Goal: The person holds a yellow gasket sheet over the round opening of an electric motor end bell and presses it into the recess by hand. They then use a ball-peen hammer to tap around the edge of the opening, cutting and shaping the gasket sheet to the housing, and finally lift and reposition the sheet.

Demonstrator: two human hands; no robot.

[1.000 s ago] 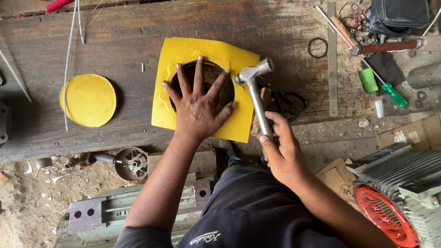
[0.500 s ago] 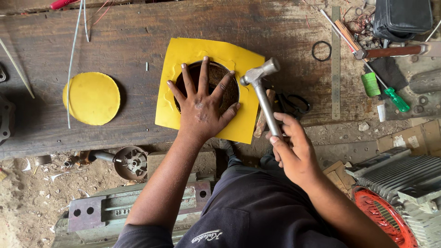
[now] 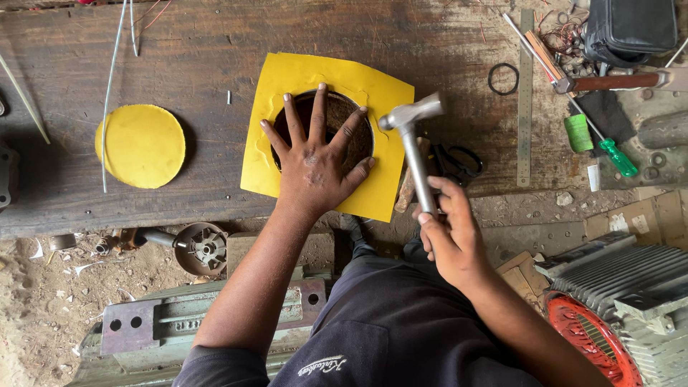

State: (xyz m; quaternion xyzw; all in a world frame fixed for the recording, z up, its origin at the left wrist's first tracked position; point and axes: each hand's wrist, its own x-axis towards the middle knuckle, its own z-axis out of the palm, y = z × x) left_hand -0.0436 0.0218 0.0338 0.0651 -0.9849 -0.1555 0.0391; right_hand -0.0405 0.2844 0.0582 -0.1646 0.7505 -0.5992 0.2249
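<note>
The left hand (image 3: 315, 166) lies flat with fingers spread wide, pressing on a dark round metal part (image 3: 358, 136) that shows through a circular opening in a square sheet of yellow gasket paper (image 3: 315, 72) on the worn wooden workbench (image 3: 201, 57). The right hand (image 3: 448, 229) is closed around the handle of a small steel hammer (image 3: 414, 143), whose head hangs raised just right of the opening, close to the left fingertips (image 3: 362, 112). To the left on the bench lies a cut-out yellow paper disc (image 3: 141, 146); to the right, well apart, lie black-handled scissors (image 3: 459, 161), a black rubber ring (image 3: 504, 78), a steel ruler (image 3: 525, 100) and a green-handled screwdriver (image 3: 613, 154). As I judge it, the main risk is a blow landing on the spread fingers, since they rest right at the rim where the hammer points; a slip of the sheet under the palm could also tear the paper unevenly.
</note>
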